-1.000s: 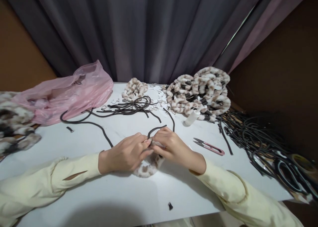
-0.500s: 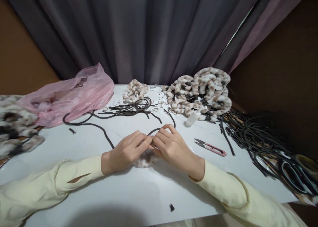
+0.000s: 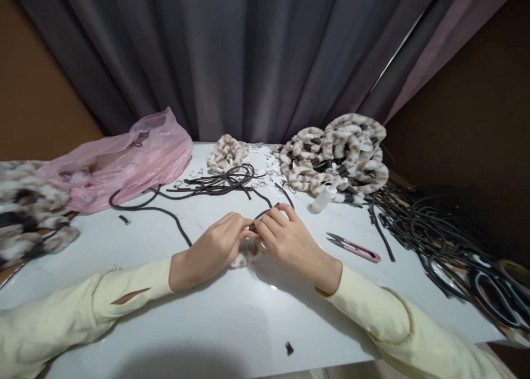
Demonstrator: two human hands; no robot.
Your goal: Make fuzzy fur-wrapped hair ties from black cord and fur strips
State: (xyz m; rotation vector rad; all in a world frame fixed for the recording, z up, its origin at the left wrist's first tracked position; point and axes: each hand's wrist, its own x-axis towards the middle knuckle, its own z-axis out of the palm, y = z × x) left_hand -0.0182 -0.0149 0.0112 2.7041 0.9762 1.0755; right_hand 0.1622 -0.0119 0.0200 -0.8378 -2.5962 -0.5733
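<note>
My left hand and my right hand meet over the middle of the table, fingertips nearly touching. Both are pinched closed on a dark cord, of which only a short piece shows between the fingers. Just beneath hangs a fluffy white and brown ring, largely hidden by the hands. A long loose stretch of dark cord runs from the left toward my left hand. Thread snips with a pink handle lie to the right of my right hand.
Behind my hands lies a bundle of dark cords. A pink plastic bag is at the back left, a pile of fluffy rings at the back right. Near that pile lies a small white bottle. Many cords fill the right side.
My hands have shifted slightly, and a dark piece of cord now shows between the fingertips. The whole view has moved a little; other things lie as before.
</note>
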